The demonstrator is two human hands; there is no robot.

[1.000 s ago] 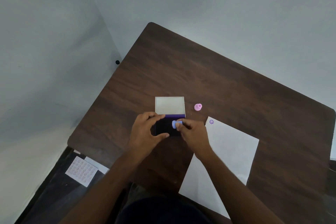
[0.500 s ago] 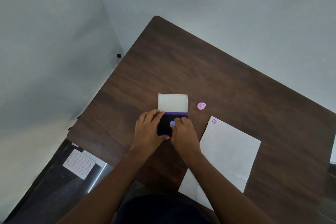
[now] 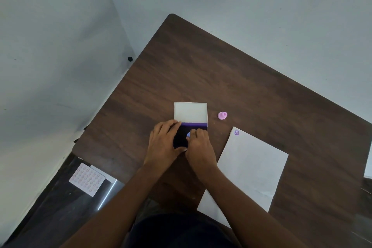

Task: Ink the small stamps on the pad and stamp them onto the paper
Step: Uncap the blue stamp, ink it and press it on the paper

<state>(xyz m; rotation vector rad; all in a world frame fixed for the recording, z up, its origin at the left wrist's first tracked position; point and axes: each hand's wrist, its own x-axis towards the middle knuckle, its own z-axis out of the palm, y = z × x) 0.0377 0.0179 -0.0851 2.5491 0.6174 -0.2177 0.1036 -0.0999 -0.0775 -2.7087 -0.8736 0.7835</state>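
The ink pad (image 3: pixel 181 137) lies open on the brown table (image 3: pixel 231 78), its white lid (image 3: pixel 190 112) flipped back and its dark purple pad facing up. My left hand (image 3: pixel 164 143) grips the pad's left side, fingers at the top edge and thumb at the bottom. My right hand (image 3: pixel 199 147) pinches a small blue stamp (image 3: pixel 188 135) and holds it down on the pad; most of the stamp is hidden by my fingers. A pink stamp (image 3: pixel 222 115) stands alone right of the lid. The white paper (image 3: pixel 249 171) lies to the right, with one purple print (image 3: pixel 237 132) at its top corner.
The table's left edge runs diagonally close to the pad. Below it on the dark floor lies a white sheet with rows of pink dots (image 3: pixel 87 179). Another white sheet's edge (image 3: pixel 368 165) shows at the far right. Grey walls stand behind the table.
My right hand has lowered the blue stamp from just above the pad onto its dark surface. My left hand keeps its hold on the pad. The view has shifted slightly.
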